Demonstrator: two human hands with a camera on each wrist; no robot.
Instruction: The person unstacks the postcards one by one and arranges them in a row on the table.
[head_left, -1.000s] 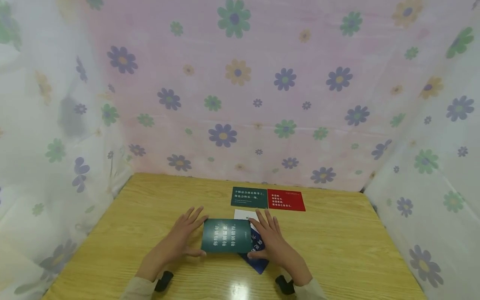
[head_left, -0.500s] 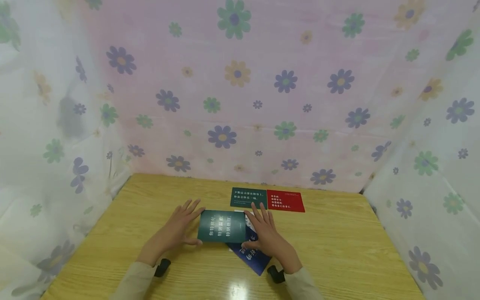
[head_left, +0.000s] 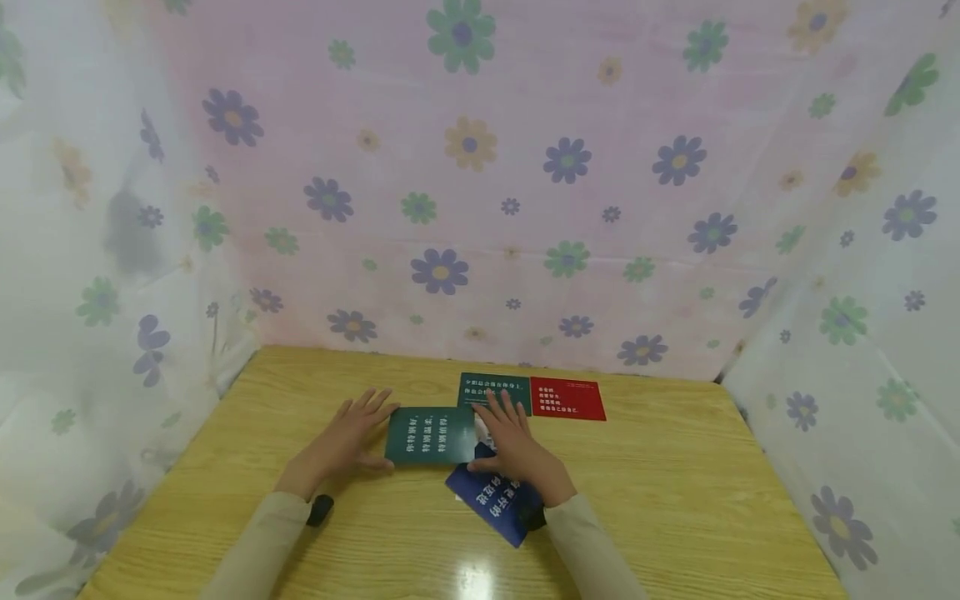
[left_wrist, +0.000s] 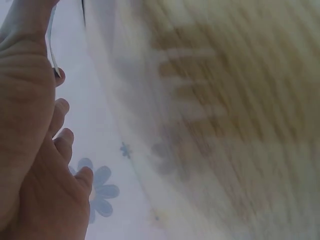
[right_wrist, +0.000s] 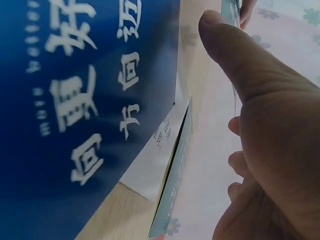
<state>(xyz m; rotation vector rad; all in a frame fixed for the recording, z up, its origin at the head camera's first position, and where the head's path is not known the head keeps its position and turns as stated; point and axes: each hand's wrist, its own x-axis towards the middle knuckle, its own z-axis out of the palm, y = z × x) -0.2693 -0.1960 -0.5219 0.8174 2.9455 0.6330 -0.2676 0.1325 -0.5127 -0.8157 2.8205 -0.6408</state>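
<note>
A dark green card (head_left: 431,435) with white lettering is held by its two short ends, slightly above the table. My left hand (head_left: 341,442) pinches its left end between thumb and fingers, the other fingers spread. At the right end my right hand (head_left: 521,454) grips it the same way, its thumb (right_wrist: 220,35) along the edge in the right wrist view. Below and to the right lies a blue card (head_left: 487,500), askew, partly covered by the right hand and wrist. A white card (right_wrist: 150,170) shows from under the blue one.
Farther back, another green card (head_left: 480,385) lies flat beside a red card (head_left: 567,398), my right fingertips overlapping the green one in the head view. Flower-patterned cloth (head_left: 465,208) encloses the wooden table (head_left: 675,500) at the back and sides.
Both hands have carried the green card away from me and a little to the left, tilting it as they go. More of the blue card shows now. The back cards stay put.
</note>
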